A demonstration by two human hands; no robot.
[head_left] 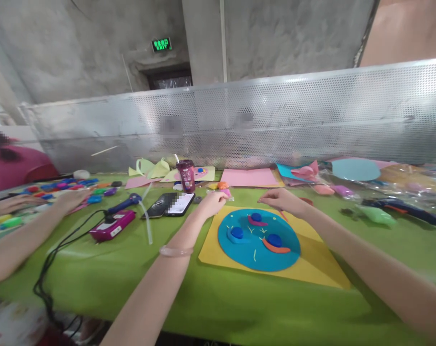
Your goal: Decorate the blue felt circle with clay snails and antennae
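My left hand (pixel 215 203) reaches past the top-left corner of a yellow sheet (pixel 320 269), its fingers closed at a small pink clay packet (pixel 225 192). Orange clay (pixel 223 185) lies just behind it. My right hand (pixel 284 201) hovers over the sheet's far edge with fingertips pinched together; anything between them is too small to make out. Between my arms, a blue paper circle (pixel 239 257) lies on the sheet. It bears three snail-like clay shapes with dark blue round shells, one with an orange body (pixel 276 247), plus thin yellow marks.
Left of my arm are a phone (pixel 180 203), a purple box (pixel 113 226) with black cables and a dark cup (pixel 186 176) with a straw. A co-worker's arms (pixel 34 223) reach in at left among clay pieces. A blue-black tool (pixel 408 209) and green clay bag (pixel 378 215) lie right.
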